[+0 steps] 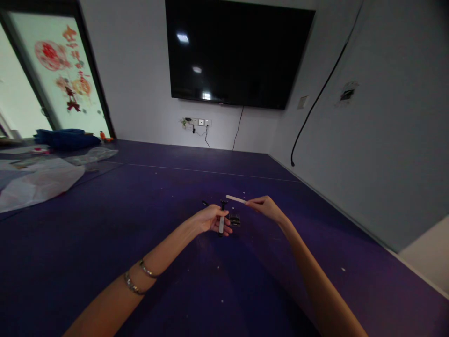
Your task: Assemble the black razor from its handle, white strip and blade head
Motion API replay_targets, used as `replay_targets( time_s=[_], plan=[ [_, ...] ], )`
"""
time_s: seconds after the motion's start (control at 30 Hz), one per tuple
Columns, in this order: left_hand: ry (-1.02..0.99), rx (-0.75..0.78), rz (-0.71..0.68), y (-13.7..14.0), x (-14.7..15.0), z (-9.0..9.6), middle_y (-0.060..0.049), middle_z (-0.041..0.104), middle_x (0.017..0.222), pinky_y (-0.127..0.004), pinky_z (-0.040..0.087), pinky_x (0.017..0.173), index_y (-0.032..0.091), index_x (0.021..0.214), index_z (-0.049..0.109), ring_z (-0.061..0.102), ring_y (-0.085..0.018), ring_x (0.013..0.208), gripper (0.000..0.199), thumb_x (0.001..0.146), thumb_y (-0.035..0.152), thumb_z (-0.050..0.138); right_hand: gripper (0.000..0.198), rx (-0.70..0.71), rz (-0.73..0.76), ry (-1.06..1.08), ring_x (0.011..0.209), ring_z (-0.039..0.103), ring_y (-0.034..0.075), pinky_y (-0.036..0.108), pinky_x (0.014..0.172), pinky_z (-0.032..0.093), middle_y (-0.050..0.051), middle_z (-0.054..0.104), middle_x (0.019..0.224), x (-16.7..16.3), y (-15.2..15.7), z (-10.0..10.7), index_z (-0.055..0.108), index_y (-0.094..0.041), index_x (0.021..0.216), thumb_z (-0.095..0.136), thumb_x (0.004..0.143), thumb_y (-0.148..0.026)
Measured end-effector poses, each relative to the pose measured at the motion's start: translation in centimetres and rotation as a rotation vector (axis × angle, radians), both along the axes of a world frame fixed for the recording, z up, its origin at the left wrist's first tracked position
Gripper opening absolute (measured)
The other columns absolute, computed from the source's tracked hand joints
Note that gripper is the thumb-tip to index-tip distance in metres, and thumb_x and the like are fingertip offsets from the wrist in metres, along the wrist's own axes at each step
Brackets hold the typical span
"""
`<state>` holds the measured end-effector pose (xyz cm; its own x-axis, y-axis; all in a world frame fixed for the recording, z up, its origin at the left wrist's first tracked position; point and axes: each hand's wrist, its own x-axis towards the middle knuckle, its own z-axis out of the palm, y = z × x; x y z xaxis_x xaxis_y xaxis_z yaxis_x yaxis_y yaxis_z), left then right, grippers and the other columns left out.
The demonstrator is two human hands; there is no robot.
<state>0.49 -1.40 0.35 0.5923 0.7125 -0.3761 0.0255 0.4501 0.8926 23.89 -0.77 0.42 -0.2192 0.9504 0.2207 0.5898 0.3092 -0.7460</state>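
My left hand (pixel 212 218) is closed around the handle of what looks like a razor (pixel 221 224), grey and black with a dark T-shaped head at the top. It is held nearly upright. My right hand (pixel 264 206) pinches one end of a pale, flat stick (pixel 235 199). The stick's free end points left, close to the razor's head, and I cannot tell whether they touch. Just right of my left fingers lies a small dark box-like piece (pixel 235 220). A thin black object (pixel 205 203) shows behind my left hand, partly hidden.
Small white crumbs dot the dark purple surface (pixel 157 262). At the left lie crumpled plastic bags (pixel 45 182) and a blue cloth bundle (pixel 66 139). A large television (pixel 238 51) hangs on the wall ahead. From the right wall hangs a black cable (pixel 315 100).
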Motion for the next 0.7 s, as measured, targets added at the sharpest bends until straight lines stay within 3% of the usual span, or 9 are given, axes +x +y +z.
replay_targets(
  time_s=[0.17, 0.3, 0.53, 0.7],
  plan=[
    [-0.006, 0.009, -0.007, 0.0, -0.1, 0.1, -0.003, 0.060, 0.061, -0.037, 0.052, 0.058, 0.013, 0.089, 0.040, 0.065, -0.020, 0.052, 0.009, 0.084, 0.019, 0.045, 0.046, -0.038, 0.057, -0.006, 0.045, 0.034, 0.006, 0.021, 0.045, 0.025, -0.004, 0.043, 0.048, 0.3, 0.1, -0.1, 0.072, -0.012, 0.080, 0.056, 0.070, -0.053],
    [-0.026, 0.061, -0.059, -0.3, -0.4, 0.5, -0.003, 0.060, 0.062, -0.038, 0.052, 0.058, 0.014, 0.090, 0.038, 0.065, -0.022, 0.055, 0.012, 0.083, 0.021, 0.046, 0.046, 0.001, -0.104, 0.055, 0.044, 0.034, 0.006, 0.021, 0.043, 0.024, -0.004, 0.045, 0.048, 0.8, 0.3, -0.1, 0.072, -0.011, 0.082, 0.057, 0.069, -0.052],
    [-0.086, 0.438, -0.024, -0.6, -0.8, 1.6, -0.005, 0.061, 0.068, -0.029, 0.049, 0.054, 0.016, 0.090, 0.040, 0.064, -0.018, 0.057, 0.015, 0.084, 0.028, 0.048, 0.049, -0.116, -0.101, 0.335, 0.040, 0.034, 0.004, 0.019, 0.038, 0.023, -0.004, 0.050, 0.054, 1.5, -0.3, 0.6, 0.067, -0.012, 0.099, 0.066, 0.064, -0.046],
    [-0.129, 0.583, -0.036, -0.4, -1.8, 3.0, -0.004, 0.062, 0.069, -0.026, 0.049, 0.055, 0.017, 0.087, 0.041, 0.064, -0.016, 0.060, 0.017, 0.083, 0.031, 0.050, 0.049, -0.052, -0.117, 0.484, 0.041, 0.040, 0.004, 0.018, 0.039, 0.028, -0.003, 0.054, 0.057, 0.4, -1.4, 2.4, 0.064, -0.013, 0.105, 0.062, 0.068, -0.046]
  ],
)
